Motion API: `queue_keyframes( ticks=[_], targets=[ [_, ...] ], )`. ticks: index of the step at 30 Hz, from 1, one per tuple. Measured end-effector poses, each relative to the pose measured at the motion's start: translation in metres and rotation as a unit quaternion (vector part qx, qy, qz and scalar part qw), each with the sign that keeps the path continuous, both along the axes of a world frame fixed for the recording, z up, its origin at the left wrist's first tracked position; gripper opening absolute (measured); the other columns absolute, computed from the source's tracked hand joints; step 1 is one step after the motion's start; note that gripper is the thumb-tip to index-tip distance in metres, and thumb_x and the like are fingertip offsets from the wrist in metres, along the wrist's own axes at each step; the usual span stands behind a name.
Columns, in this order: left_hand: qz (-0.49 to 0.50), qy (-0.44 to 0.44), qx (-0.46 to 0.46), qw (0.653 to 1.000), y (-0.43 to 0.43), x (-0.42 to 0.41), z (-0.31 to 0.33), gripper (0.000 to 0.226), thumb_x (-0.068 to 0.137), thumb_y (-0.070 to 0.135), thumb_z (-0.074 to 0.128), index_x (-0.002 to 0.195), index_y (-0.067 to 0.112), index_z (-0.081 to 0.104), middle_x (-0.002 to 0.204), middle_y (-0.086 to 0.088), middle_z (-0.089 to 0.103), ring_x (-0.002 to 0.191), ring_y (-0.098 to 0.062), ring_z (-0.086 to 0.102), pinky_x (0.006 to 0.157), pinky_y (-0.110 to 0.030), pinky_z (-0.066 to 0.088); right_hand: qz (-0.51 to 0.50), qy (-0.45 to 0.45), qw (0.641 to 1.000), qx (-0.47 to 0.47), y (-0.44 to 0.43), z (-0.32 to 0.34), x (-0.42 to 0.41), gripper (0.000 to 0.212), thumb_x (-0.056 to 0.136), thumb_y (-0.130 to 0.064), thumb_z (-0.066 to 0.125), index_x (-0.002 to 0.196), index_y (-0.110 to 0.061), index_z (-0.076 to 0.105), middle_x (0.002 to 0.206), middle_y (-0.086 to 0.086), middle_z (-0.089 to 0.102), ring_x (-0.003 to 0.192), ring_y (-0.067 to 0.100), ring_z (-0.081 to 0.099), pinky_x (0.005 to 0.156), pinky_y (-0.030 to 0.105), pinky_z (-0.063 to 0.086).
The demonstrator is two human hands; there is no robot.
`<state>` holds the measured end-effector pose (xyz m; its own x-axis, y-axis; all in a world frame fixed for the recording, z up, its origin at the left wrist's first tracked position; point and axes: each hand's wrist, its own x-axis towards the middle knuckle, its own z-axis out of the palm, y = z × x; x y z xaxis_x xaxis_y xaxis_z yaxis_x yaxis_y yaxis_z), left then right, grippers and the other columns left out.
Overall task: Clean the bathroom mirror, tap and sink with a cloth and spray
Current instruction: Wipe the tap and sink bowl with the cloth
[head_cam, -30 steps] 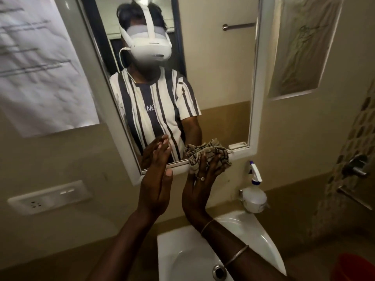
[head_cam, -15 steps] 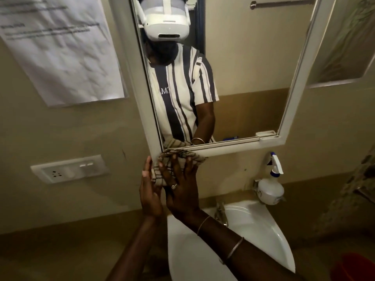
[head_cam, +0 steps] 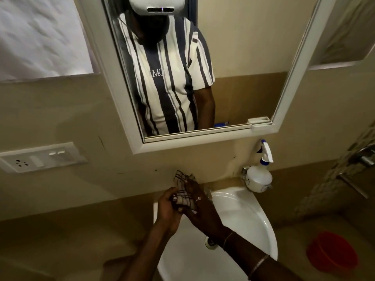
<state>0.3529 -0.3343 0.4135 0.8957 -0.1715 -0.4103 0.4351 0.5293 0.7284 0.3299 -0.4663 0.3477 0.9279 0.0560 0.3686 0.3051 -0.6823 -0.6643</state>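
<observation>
Crumpled white paper sheet (head_cam: 40, 35) high on the far wall, left. Below it, a white switch-and-socket plate (head_cam: 40, 157) with a three-pin socket at its left end and rockers further right. The wall is beige above, with a brown band (head_cam: 60, 230) lower down. Top right is a recessed niche (head_cam: 349, 37) with a pale ledge. Far right, a patterned tiled wall (head_cam: 324, 191) carries a chrome fitting (head_cam: 365, 157), with a slanted metal bar (head_cam: 353, 185) just under it. Red bucket (head_cam: 332, 252) on the floor, near right.
</observation>
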Motion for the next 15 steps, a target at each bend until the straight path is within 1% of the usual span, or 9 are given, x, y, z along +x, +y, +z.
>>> queue_keyframes(
  ticks=[1,3,6,8,10,11,12,14,15],
  targets=[
    [-0.01,0.013,-0.003,1.0,-0.011,0.002,-0.005,0.036,0.072,0.025,0.066,0.101,0.004,0.073,0.091,-0.013,0.073,0.073,-0.024,0.069,0.062,-0.033,0.052,-0.006,-0.005,1.0,-0.005,-0.011,-0.005,0.0,0.074,0.1,-0.038,0.057,0.163,-0.036,0.019,0.171,-0.012,0.011,0.158,0.013,0.017,0.122,0.044,0.035],
    [-0.031,0.028,-0.014,0.999,-0.033,0.012,-0.012,0.043,0.079,0.02,0.06,0.116,0.002,0.069,0.1,-0.016,0.075,0.082,-0.026,0.072,0.072,-0.036,0.055,-0.006,-0.037,0.998,-0.049,-0.031,-0.007,0.004,0.078,0.097,-0.024,0.054,0.162,-0.043,0.014,0.172,-0.008,0.005,0.159,0.018,0.011,0.122,0.044,0.035],
    [-0.063,0.012,-0.024,0.998,-0.063,0.034,-0.016,0.031,0.092,0.009,0.051,0.117,0.003,0.069,0.103,-0.015,0.077,0.087,-0.025,0.074,0.081,-0.037,0.055,-0.04,-0.048,0.994,-0.094,-0.061,-0.003,0.023,0.098,0.088,0.0,0.065,0.162,-0.041,0.015,0.169,0.007,0.019,0.153,0.033,0.023,0.12,0.048,0.034],
    [-0.075,-0.007,0.057,0.996,-0.078,0.05,-0.026,0.024,0.099,0.011,0.05,0.107,0.008,0.073,0.097,-0.012,0.077,0.086,-0.024,0.073,0.076,-0.033,0.055,-0.049,-0.004,0.994,-0.102,-0.08,-0.003,0.037,0.092,0.086,-0.002,0.072,0.161,-0.029,0.027,0.166,0.012,0.027,0.15,0.034,0.03,0.121,0.046,0.036],
    [-0.084,-0.016,0.182,0.98,-0.086,0.061,-0.048,0.02,0.1,0.015,0.055,0.101,0.013,0.075,0.096,-0.009,0.077,0.083,-0.02,0.071,0.068,-0.026,0.053,-0.034,0.066,0.993,-0.091,-0.093,-0.014,0.043,0.069,0.092,-0.009,0.067,0.155,-0.02,0.042,0.162,0.012,0.039,0.146,0.031,0.041,0.117,0.032,0.04],
    [-0.086,-0.014,0.226,0.97,-0.089,0.064,-0.061,0.019,0.1,0.015,0.056,0.101,0.013,0.075,0.098,-0.01,0.077,0.082,-0.019,0.071,0.066,-0.024,0.052,-0.02,0.098,0.992,-0.079,-0.095,-0.022,0.043,0.061,0.097,-0.01,0.063,0.153,-0.024,0.042,0.158,0.009,0.044,0.141,0.029,0.049,0.112,0.025,0.042],
    [-0.084,-0.012,0.252,0.964,-0.091,0.067,-0.074,0.02,0.101,0.015,0.056,0.103,0.012,0.075,0.102,-0.012,0.077,0.085,-0.02,0.072,0.067,-0.024,0.053,-0.001,0.117,0.991,-0.071,-0.096,-0.032,0.043,0.062,0.099,-0.012,0.06,0.154,-0.031,0.038,0.158,0.005,0.044,0.139,0.026,0.051,0.111,0.026,0.043],
    [-0.068,-0.019,0.273,0.96,-0.091,0.068,-0.096,0.022,0.103,0.017,0.055,0.109,0.013,0.075,0.107,-0.011,0.077,0.096,-0.027,0.074,0.076,-0.031,0.058,0.013,0.125,0.99,-0.06,-0.098,-0.055,0.043,0.075,0.098,-0.016,0.061,0.153,-0.049,0.022,0.163,-0.01,0.032,0.145,0.017,0.044,0.116,0.029,0.042],
    [-0.058,-0.025,0.284,0.957,-0.09,0.067,-0.107,0.023,0.101,0.021,0.055,0.112,0.015,0.074,0.11,-0.009,0.076,0.101,-0.027,0.073,0.082,-0.036,0.058,0.014,0.12,0.991,-0.057,-0.099,-0.066,0.042,0.079,0.096,-0.017,0.062,0.153,-0.052,0.019,0.163,-0.016,0.028,0.147,0.014,0.042,0.116,0.025,0.041]
  ],
)
